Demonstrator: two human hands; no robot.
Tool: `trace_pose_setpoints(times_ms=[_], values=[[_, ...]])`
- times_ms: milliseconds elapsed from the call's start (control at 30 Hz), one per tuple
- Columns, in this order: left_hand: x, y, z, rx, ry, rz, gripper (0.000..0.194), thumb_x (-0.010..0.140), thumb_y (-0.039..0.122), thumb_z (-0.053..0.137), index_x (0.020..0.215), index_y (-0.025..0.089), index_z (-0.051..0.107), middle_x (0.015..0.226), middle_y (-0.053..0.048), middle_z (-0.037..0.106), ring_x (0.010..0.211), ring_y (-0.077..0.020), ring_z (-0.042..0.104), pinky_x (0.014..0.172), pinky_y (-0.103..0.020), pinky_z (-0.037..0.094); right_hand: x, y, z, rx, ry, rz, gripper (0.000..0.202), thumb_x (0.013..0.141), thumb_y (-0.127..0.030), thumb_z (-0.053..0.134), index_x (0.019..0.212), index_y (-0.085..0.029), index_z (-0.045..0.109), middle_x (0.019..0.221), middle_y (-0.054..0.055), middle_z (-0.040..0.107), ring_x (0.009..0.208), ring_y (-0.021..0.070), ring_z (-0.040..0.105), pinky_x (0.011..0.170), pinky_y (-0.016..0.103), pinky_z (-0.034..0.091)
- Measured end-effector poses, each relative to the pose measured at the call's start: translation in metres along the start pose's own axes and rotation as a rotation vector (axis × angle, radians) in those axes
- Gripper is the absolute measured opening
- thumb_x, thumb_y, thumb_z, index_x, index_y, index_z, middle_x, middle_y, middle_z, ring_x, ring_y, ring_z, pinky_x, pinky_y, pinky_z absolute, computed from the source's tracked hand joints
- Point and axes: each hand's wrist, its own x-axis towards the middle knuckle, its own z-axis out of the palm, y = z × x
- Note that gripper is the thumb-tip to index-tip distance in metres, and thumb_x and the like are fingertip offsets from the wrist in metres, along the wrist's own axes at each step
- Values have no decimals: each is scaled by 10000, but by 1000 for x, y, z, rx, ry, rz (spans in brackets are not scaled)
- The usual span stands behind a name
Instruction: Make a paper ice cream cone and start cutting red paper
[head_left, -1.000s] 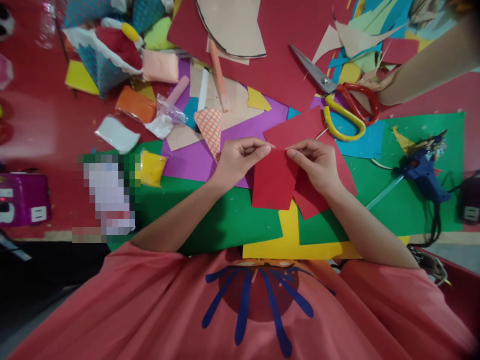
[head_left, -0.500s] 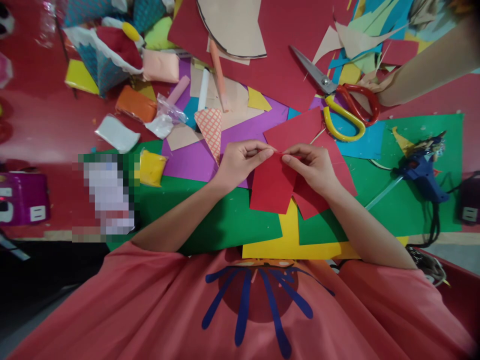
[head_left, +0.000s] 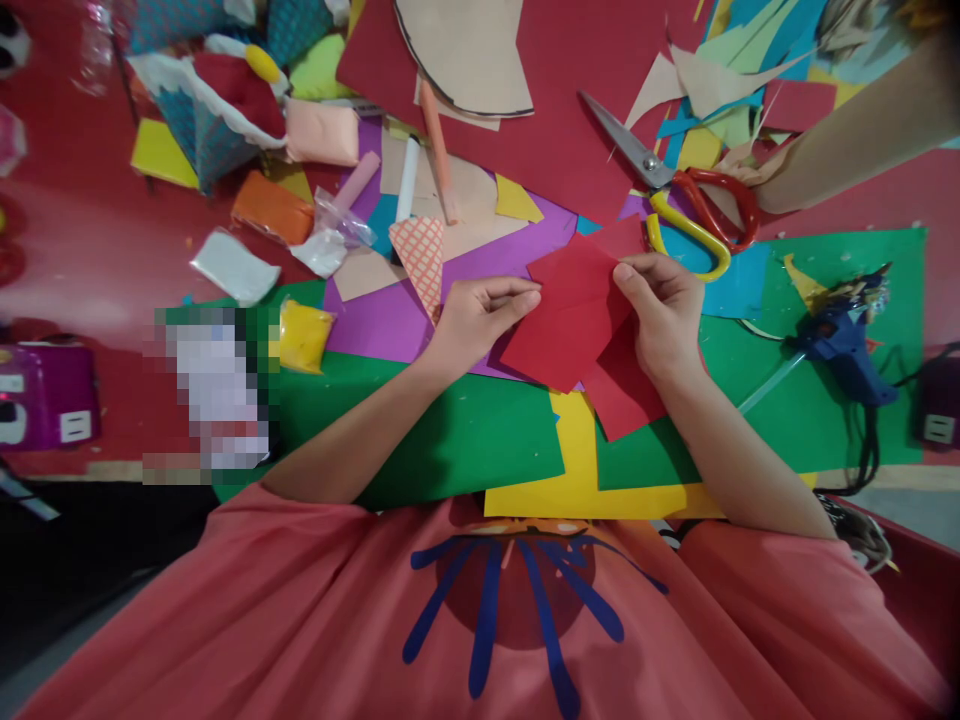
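A red sheet of paper [head_left: 566,315] is tilted between my two hands, with a faint crease across it. My right hand [head_left: 667,315] pinches its upper right edge between thumb and fingers. At the left edge, the thumb and fingertips of my left hand [head_left: 487,318] are closed on the sheet. Beneath it lies a second red piece [head_left: 626,390], partly covered by the held sheet and my right hand. Just beyond my right hand rest large scissors [head_left: 651,165] with one red and one yellow handle. Left of the sheet is a cone-shaped patterned piece [head_left: 420,255].
A blue glue gun [head_left: 847,350] lies at the right on green sheet [head_left: 450,420]. Clay packs, such as a yellow one [head_left: 304,335], and a blurred-out phone-like object [head_left: 221,390] are at the left. Another person's arm [head_left: 847,140] reaches in at upper right, its hand beside the scissors.
My hands have moved apart, the right one going right and slightly up. The held red sheet has turned and risen, covering more of the red piece below.
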Motion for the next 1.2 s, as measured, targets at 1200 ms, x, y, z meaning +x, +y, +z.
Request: trace_pose_setpoints(times_ms=[1200], values=[[-9,12,3,124,-210,148,175,758,336,637,734,163,652,740,-19,697,686,-108,624,607,-197,489,-19,-29,9,4,-474,2,201,851,-324,613,699,-193,590,671,-10,640,617,104,570,608,246,471]])
